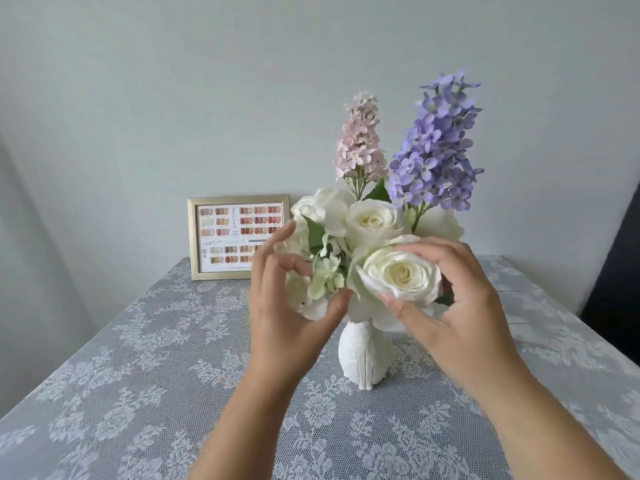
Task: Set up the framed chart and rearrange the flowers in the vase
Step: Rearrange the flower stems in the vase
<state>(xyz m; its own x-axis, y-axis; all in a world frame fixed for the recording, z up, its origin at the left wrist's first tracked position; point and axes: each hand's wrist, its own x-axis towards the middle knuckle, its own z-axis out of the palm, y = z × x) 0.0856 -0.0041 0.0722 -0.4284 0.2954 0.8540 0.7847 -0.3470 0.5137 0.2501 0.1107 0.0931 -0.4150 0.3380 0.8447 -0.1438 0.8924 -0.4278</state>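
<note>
A white ribbed vase [365, 355] stands mid-table and holds white roses, a pink flower spike [360, 147] and a purple flower spike [436, 143]. My right hand [453, 306] cups the front white rose [398, 275], thumb under it and fingers over its top. My left hand [287, 306] curls around the pale hydrangea cluster [322, 282] on the bouquet's left side. The gold-framed colour chart [228, 237] stands upright against the wall behind, its right part hidden by my left hand and the flowers.
A grey lace tablecloth [138, 375] covers the table, which runs up to a pale wall. A dark object [616, 271] stands at the right edge beyond the table.
</note>
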